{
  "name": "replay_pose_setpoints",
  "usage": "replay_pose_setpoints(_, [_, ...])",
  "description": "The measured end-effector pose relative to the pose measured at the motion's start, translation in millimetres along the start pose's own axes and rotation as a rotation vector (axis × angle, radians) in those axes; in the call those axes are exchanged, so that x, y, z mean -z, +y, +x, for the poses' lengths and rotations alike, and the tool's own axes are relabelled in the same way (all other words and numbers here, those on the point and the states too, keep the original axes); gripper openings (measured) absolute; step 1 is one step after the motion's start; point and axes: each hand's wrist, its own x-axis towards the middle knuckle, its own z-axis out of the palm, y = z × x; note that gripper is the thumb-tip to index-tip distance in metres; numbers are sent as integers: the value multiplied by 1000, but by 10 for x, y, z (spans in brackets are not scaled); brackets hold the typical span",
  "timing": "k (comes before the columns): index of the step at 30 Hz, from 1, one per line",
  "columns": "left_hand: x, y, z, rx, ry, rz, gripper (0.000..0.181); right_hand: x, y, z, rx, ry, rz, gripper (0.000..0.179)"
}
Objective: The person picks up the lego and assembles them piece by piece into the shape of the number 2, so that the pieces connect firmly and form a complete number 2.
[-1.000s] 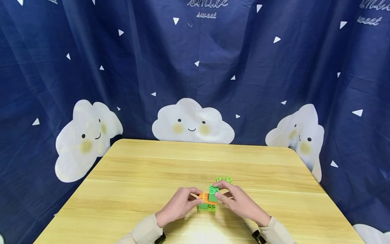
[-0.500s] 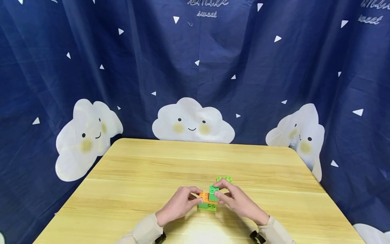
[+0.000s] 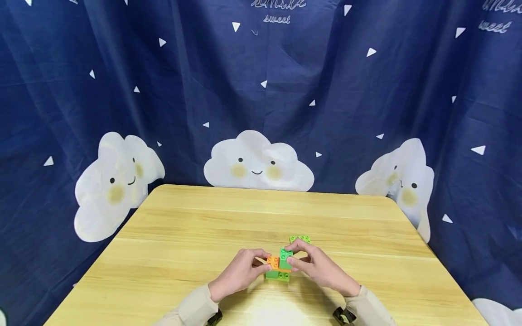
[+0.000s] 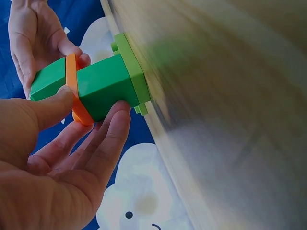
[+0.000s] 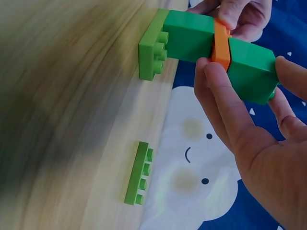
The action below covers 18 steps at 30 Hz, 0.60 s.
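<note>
A small stack of toy building bricks stands near the front middle of the table. At its base lies a light green plate [image 5: 146, 55]. On that sits a green brick [image 4: 106, 85], topped by an orange plate [image 3: 273, 262]. Another green brick [image 3: 286, 259] sits on the right part of the orange plate, leaving orange studs bare on the left. My left hand [image 3: 240, 273] pinches the left end of the orange plate, with fingers beside the lower brick in the left wrist view. My right hand [image 3: 325, 270] grips the upper green brick between thumb and fingers.
A loose light green plate [image 3: 300, 238] lies studs up on the wooden table [image 3: 195, 226], just behind my right hand. A dark blue curtain [image 3: 261, 108] with cloud faces hangs beyond the table's far edge.
Both hands keep the same hold on the stack. Only the right wrist shifts very slightly.
</note>
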Motion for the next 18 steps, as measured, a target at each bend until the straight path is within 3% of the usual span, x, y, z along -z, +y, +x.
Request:
replay_pose_setpoints(12, [-1,3,-5,-3,1,-1,31,27,25,-2,5,-20,44,29])
replay_pose_setpoints(18, [1,9,-5,0,-2,0,30,18,27,-15,-12,7,-6,33])
